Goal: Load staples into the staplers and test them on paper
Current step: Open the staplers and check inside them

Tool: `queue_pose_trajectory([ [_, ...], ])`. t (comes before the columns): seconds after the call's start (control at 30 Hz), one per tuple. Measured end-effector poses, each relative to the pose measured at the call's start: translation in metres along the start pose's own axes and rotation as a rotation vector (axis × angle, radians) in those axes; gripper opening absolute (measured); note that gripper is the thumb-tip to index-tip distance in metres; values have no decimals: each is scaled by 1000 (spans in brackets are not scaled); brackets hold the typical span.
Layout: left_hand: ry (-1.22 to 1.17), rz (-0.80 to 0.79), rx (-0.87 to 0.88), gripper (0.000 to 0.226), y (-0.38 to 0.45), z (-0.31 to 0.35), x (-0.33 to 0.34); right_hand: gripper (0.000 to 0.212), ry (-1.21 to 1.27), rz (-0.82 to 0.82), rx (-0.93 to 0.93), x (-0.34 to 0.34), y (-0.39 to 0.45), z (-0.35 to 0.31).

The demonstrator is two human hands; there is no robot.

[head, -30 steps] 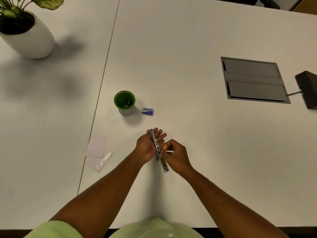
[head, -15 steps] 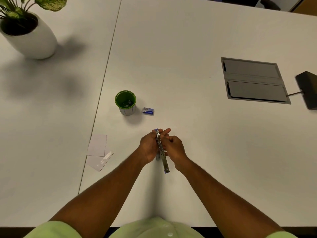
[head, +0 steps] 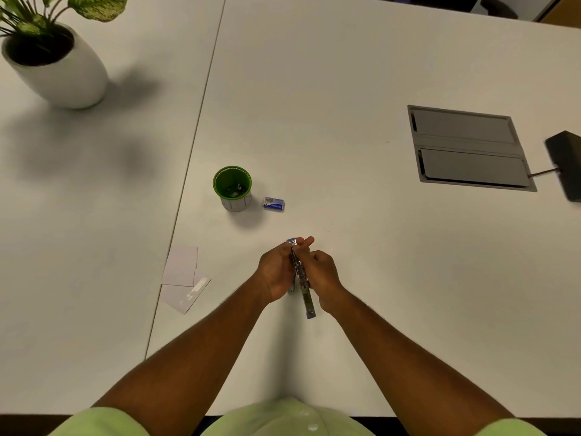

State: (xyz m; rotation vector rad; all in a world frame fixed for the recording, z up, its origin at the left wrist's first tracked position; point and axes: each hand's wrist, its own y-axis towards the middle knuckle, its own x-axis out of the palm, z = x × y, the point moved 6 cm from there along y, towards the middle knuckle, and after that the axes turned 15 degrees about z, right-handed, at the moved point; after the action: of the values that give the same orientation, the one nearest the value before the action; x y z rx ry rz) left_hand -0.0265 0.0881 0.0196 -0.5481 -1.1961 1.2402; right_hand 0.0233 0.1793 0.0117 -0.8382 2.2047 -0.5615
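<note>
stapler [head: 302, 278] sits opened out above the table [head: 345, 73], gripped between both hands. left hand [head: 276, 272] cups it from the side, fingers curled round; right hand [head: 323, 272] pinches its top. staple box [head: 273, 203] lies beside green cup [head: 232, 187], paper [head: 184, 276] well left.

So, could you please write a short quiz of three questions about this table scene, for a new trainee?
1. True or false: the small blue staple box lies inside the green round cup.
2. Which thing do the left hand and the right hand hold between them?
A. the white paper sheets
B. the silver metal stapler with blue ends
C. the white plant pot
3. Fill in: the white paper sheets lie on the white table to the ____ of the hands.

Key:
1. False; it lies on the table beside the cup.
2. B
3. left
</note>
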Motion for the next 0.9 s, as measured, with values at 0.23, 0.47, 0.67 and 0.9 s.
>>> queue_pose_trajectory([
  [0.23,8,11,-2,30,0,-1,3,44,6,15,-8,2,-1,-3],
  [0.47,0,63,-1,30,1,-7,0,40,25,29,10,3,-1,0],
  [0.67,-17,48,-22,33,-4,-7,3,35,24,34,5,3,0,0],
  [0.9,-6,53,-26,36,-6,-8,6,27,23,36,-14,0,1,0],
])
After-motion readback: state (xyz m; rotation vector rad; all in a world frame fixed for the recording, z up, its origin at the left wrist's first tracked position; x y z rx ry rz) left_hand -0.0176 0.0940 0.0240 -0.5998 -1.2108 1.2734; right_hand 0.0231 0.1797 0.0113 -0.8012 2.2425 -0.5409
